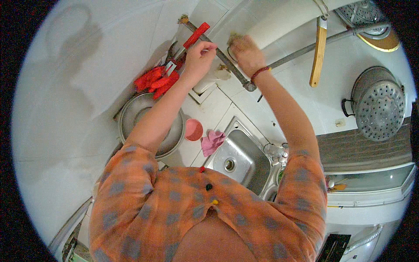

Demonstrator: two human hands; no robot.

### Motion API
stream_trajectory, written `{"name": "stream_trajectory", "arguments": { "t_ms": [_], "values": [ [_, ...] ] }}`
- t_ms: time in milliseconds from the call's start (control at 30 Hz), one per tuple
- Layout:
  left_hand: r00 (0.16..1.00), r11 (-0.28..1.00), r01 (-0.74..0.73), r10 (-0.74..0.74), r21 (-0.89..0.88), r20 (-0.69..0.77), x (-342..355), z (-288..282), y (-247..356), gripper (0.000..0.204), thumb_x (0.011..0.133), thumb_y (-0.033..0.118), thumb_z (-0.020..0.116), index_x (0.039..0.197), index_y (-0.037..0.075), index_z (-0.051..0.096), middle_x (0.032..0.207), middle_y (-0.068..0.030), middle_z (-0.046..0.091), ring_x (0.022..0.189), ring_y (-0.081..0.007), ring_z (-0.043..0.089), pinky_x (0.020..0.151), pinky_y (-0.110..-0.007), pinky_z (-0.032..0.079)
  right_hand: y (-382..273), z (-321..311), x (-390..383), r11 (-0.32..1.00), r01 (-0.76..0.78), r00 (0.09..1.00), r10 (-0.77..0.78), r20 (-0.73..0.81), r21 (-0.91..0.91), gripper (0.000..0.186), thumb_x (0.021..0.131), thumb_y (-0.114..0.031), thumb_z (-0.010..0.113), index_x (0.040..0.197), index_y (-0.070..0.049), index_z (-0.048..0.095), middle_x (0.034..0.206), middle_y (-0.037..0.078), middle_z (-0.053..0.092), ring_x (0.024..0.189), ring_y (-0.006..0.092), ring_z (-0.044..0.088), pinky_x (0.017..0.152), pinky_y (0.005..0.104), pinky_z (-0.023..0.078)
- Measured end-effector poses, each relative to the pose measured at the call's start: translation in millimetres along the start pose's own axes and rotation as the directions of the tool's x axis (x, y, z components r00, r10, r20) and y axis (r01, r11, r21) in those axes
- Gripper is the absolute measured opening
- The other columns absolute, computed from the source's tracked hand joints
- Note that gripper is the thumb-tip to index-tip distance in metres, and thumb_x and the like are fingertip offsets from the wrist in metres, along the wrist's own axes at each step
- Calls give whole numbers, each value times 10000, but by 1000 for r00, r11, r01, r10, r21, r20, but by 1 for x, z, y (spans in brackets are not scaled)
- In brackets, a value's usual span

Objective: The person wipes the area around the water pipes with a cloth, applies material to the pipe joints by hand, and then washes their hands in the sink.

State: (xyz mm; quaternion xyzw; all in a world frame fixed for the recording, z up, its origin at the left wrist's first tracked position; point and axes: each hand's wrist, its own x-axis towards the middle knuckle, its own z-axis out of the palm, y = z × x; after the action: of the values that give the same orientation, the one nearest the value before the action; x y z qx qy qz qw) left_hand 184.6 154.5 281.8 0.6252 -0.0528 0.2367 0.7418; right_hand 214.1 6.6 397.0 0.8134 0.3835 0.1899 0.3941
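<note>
My left hand (200, 63) is raised beside a grey metal pipe rail (233, 70), its fingers curled into a pinch. Something thin and pale shows at the fingertips, too small to name. Across the rail, my right hand (246, 56) is raised with its fingers bent around or against a blurred, fuzzy yellowish-brown tuft (235, 38). A thin dark loop (230, 53) curves beside that hand. Just beyond my left hand, a red handle-like piece (196, 35) lies across the rail. Below it hang a bunch of red items (157, 81), whose kind I cannot make out.
Below are a steel sink (244, 153), a faucet (275, 150), a pink cloth (213, 143), a pink cup (193, 129) and a large round metal pan (133, 120). A wooden handle (318, 56) hangs at right, near a perforated steamer pot (379, 105). White tiled walls (65, 118) surround the corner.
</note>
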Motion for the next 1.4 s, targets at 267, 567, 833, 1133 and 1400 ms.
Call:
{"name": "stream_trajectory", "arguments": {
  "t_ms": [267, 567, 833, 1133, 1400],
  "values": [
    [997, 998, 54, -52, 33, -51, -9, -30, -13, 189, 804, 114, 567, 959, 19, 620, 899, -77, 636, 760, -139, 582, 698, -275, 459, 36, -10, 25, 991, -21, 981, 47, 189, -134, 241, 837, -152, 474, 1035, -106, 604, 1146, 50, 573, 1137, 178, 494, 1068, 400, 257],
    [997, 998, 60, -59, 24, -47, -19, -13, -32, 194, 813, 141, 565, 971, 44, 624, 886, -96, 647, 760, -169, 610, 699, -295, 473, 12, 8, 16, 985, 173, 979, -174, 106, 19, 238, 855, -137, 466, 1040, -150, 614, 1150, 5, 571, 1161, 158, 475, 1072, 381, 265],
    [1000, 999, 15, -15, 35, 0, -18, 25, -19, 235, 803, 161, 561, 1001, 50, 619, 973, -123, 629, 783, -239, 621, 706, -339, 484, 17, 10, 14, 961, 277, 954, -273, 122, -21, 267, 835, -110, 476, 1077, -148, 581, 1135, 5, 565, 1149, 172, 478, 1064, 387, 271],
    [986, 963, 154, -166, 219, 34, -23, 20, -41, 283, 812, 156, 561, 1082, 70, 578, 1015, -133, 634, 906, -265, 627, 789, -372, 494, 15, 15, 2, 932, 363, 921, -356, -159, 14, 220, 816, -126, 484, 995, -109, 610, 1081, 81, 599, 1085, 251, 530, 956, 374, 387],
    [992, 972, 117, -124, 205, 21, -27, 32, -58, 305, 801, 170, 562, 1082, 53, 569, 991, -154, 632, 896, -292, 624, 787, -385, 489, 7, 12, 34, 980, 173, 955, -191, 227, 99, 270, 814, -118, 490, 1050, -157, 614, 1036, 40, 610, 1063, 220, 540, 987, 381, 373]
  ]
}}
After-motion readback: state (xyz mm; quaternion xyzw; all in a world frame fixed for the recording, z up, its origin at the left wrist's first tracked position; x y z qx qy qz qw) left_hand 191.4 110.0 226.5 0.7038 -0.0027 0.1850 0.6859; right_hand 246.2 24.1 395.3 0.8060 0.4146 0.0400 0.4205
